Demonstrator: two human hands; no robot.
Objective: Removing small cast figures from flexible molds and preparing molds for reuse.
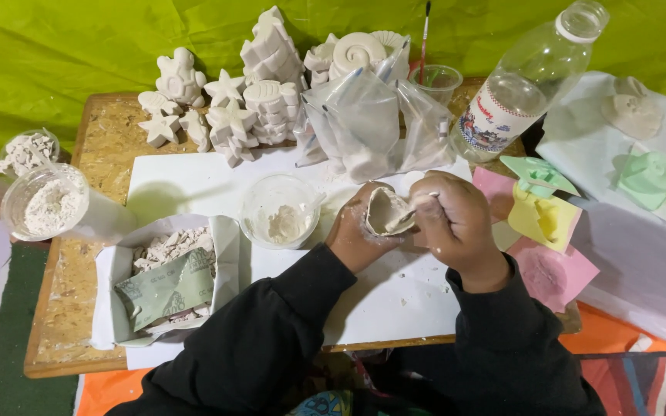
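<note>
A makeshift craft workshop: plaster figures (225,100), powder tubs (46,202) and coloured moulds (545,212) crowd a chipboard table (63,308).

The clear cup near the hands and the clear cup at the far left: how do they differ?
The clear cup near the hands holds a smooth wet-looking paste; the far-left cup holds dry, crumbly white powder. The first stands on the white sheet, close to the left hand; the other sits off the board's left edge. Both are round, transparent and open-topped.
</note>
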